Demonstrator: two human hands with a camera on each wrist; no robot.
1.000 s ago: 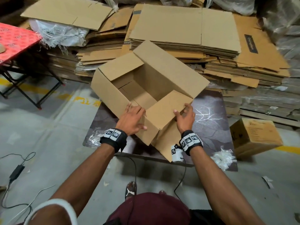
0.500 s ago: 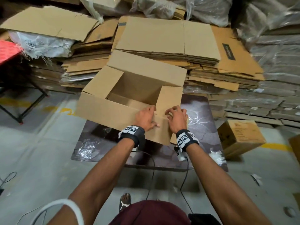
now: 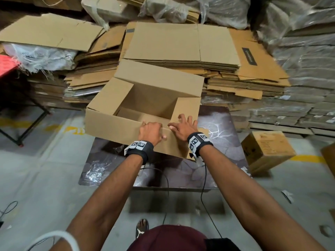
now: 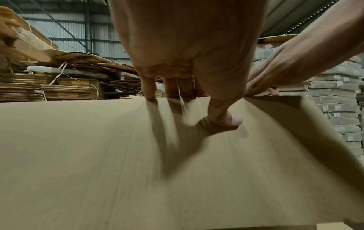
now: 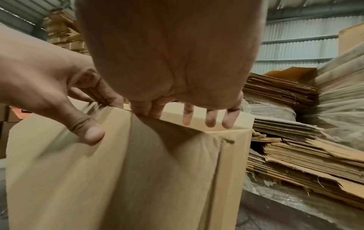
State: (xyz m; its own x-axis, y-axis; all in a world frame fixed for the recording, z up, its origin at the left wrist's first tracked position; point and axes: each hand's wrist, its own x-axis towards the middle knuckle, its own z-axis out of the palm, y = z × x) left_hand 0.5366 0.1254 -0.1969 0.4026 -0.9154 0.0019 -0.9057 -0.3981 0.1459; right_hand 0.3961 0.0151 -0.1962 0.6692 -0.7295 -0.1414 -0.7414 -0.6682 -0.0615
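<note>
Step as I read it: squaring up an erected carton, top flaps open. Cardboard box (image 3: 116,127) sits on the far part of the dark marbled table (image 3: 223,138). Left hand (image 3: 151,132) is on the near wall: fingers (image 4: 147,91) hooked over the top edge, thumb pressed on the outer face, clamped on the board. Right hand (image 3: 183,126) is just beside it at the near right corner, its fingers (image 5: 209,119) straight and spread apart against the right flap (image 3: 187,107), gripping nothing. Next, I'd guess: left steadies the wall, right pushes that short flap inward and down along its crease.
</note>
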